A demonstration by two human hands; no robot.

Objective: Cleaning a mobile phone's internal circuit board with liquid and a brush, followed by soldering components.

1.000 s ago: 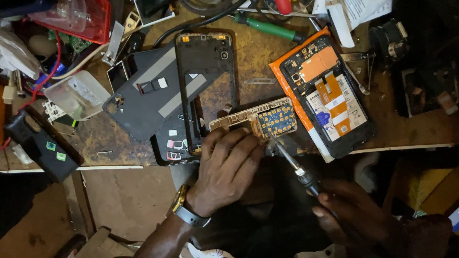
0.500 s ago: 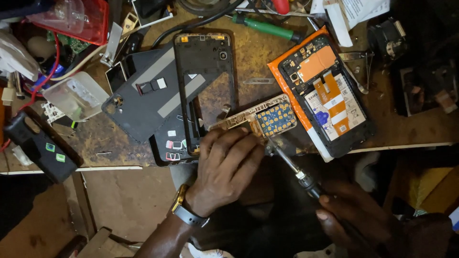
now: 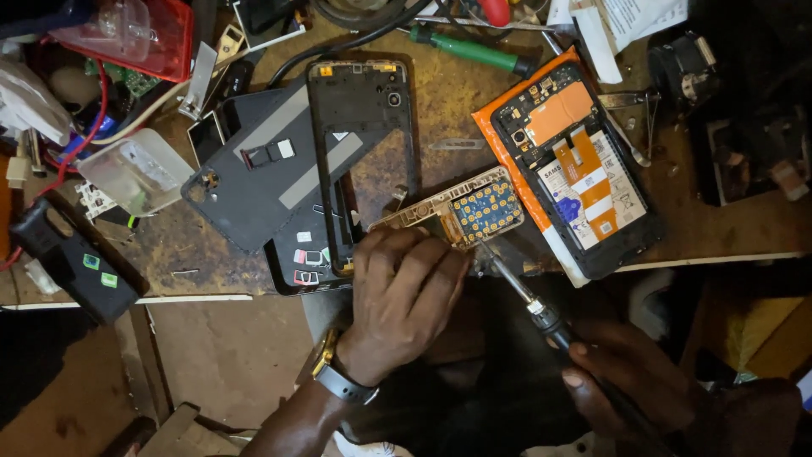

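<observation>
Phone repair workshop: opened phones [image 3: 584, 169], loose frames [image 3: 359, 127], screwdrivers [image 3: 474, 51] crowd scarred bench [image 3: 457, 106]

At twelve o'clock on the worn wooden bench [image 3: 474, 93], a green-handled screwdriver [image 3: 469, 49] lying flat, tip toward three. Just below centre-left, a black phone frame [image 3: 362, 110] resting partly over a dark grey back cover [image 3: 254, 173]. At two o'clock, an opened phone in an orange case [image 3: 575, 169], battery and orange ribbon cables showing. At eleven o'clock, a red plastic box [image 3: 135, 34]; under it, toward nine, a clear plastic lid [image 3: 135, 169]. At eight o'clock, a black block with green stickers [image 3: 72, 262]. At one o'clock, white papers [image 3: 626, 21].
</observation>
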